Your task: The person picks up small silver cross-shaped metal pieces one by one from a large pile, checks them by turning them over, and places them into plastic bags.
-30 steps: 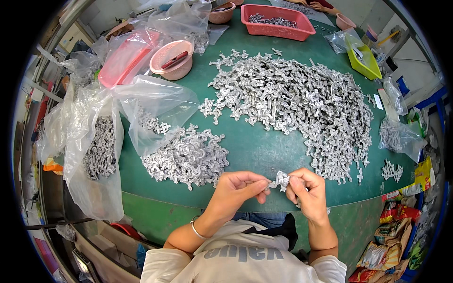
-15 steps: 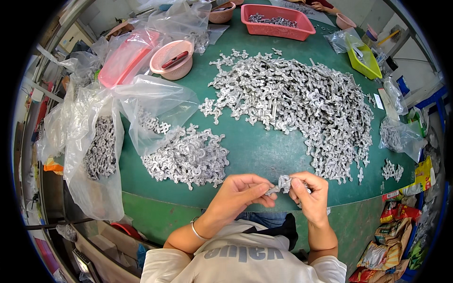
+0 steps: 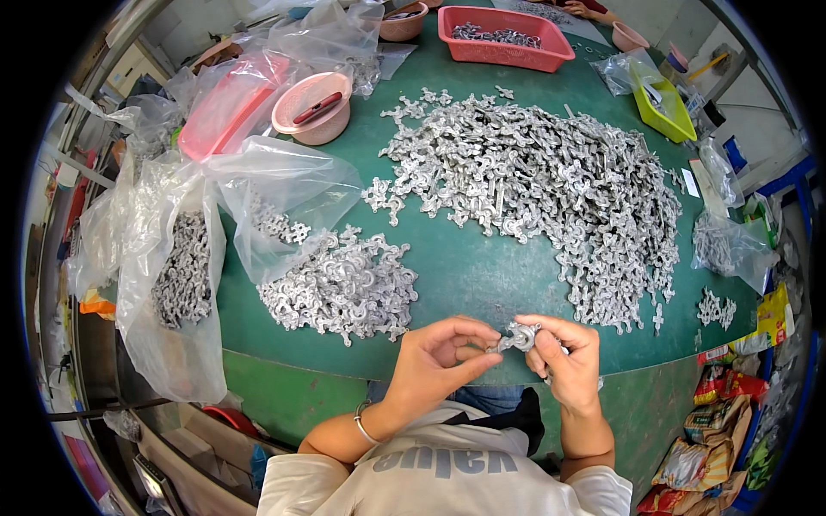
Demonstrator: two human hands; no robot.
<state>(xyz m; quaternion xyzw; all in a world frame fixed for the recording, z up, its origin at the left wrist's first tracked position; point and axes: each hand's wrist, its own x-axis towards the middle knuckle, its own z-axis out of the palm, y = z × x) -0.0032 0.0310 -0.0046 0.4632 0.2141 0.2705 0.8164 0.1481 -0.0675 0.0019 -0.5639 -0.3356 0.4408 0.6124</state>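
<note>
Between my hands, above the table's near edge, is a small grey cast metal part [image 3: 521, 336] with curved, ring-like shapes. My right hand [image 3: 564, 357] is closed on it, and more grey metal shows under those fingers. My left hand [image 3: 446, 354] pinches the part's left end between thumb and fingertips. A large heap of similar grey metal parts [image 3: 533, 172] spreads beyond my hands to the right. To the left lies a smaller pile of such parts [image 3: 340, 288], its far side partly under a clear plastic bag.
Clear plastic bags [image 3: 292, 193] with parts lie at left, near a pink bowl [image 3: 314, 133] holding a red-handled tool. A red basket [image 3: 508, 53] and a yellow-green basket [image 3: 667, 116] stand farther back. Another person's hand [image 3: 583, 10] shows at the far edge.
The metal part has turned between my fingers, showing a rounder face. My left thumb has shifted lower and its fingers have curled more. The piles look the same.
</note>
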